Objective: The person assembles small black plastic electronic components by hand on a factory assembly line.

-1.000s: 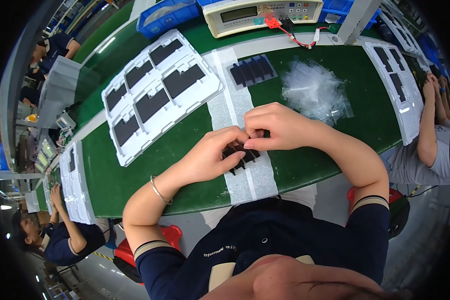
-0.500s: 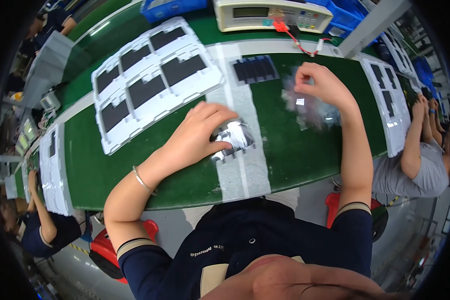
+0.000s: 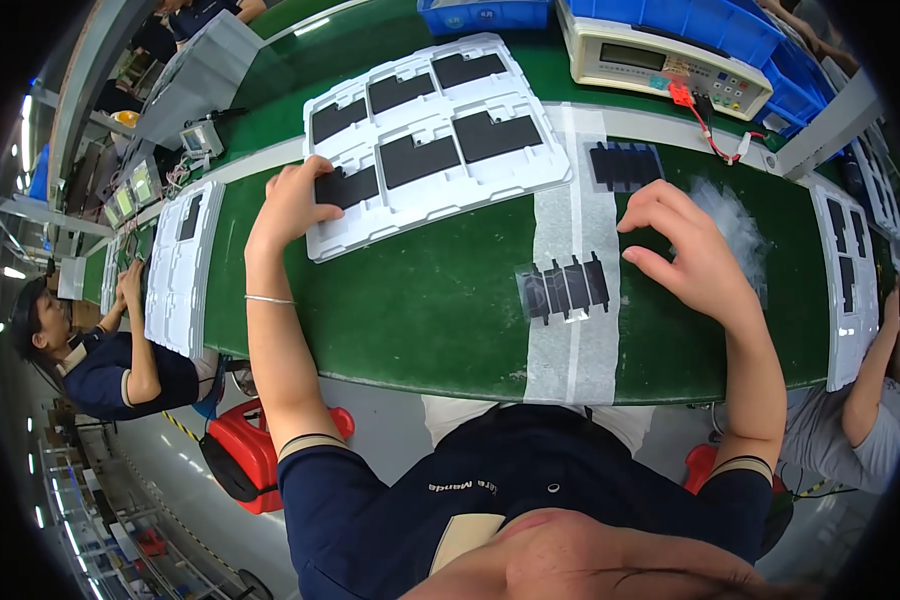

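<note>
A white molded tray lies on the green table, with black flat pieces in its compartments. At its near left compartment my left hand has thumb and fingers at opposite edges of one black flat piece, gripping its left end. My right hand hovers over the table at the right, fingers bent and apart, with nothing in them. Nearest to it, a clear film sheet with black strips lies on a whitish tape band. A second sheet of black strips lies farther back on that band.
Crumpled clear film lies beyond my right hand. A bench meter with red and black leads stands at the back, near blue bins. More white trays flank me, and co-workers sit on both sides.
My left hand has left the film sheet with strips and reached the tray. My right hand has come away from the clear film and opened. The whole view has shifted.
</note>
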Motion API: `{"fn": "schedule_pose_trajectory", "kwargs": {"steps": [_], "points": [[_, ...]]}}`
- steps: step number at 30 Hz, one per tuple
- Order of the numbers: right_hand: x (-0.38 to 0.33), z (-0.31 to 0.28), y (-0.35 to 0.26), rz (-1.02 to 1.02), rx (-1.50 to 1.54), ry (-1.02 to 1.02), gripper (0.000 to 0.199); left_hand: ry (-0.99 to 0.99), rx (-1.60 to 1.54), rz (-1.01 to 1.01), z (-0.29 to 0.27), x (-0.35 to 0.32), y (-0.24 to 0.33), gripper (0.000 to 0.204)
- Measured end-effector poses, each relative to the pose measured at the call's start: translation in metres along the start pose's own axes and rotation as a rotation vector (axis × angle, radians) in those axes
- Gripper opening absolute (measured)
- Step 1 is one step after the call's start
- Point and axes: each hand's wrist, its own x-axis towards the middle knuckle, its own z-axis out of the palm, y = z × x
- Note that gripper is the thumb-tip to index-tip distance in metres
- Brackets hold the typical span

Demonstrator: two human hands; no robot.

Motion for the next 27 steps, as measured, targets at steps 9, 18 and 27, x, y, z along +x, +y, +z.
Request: {"fn": "schedule_pose_trajectory", "kwargs": {"steps": [9, 18, 27], "points": [[0.002, 0.004, 0.010, -0.026, 0.109, -0.035, 0.015, 0.170, -0.496, 0.002, -0.003, 0.002, -0.026, 0.028], [0.002, 0.030, 0.013, -0.106, -0.061, 0.160, 0.039, 0.028, -1.129, 0.284, 0.027, -0.017, 0.123, 0.009], [-0.015, 0.028, 0.014, 0.240, 0.493, -0.072, 0.019, -0.372, -1.499, 0.201, 0.061, -0.053, 0.207, 0.018]]}}
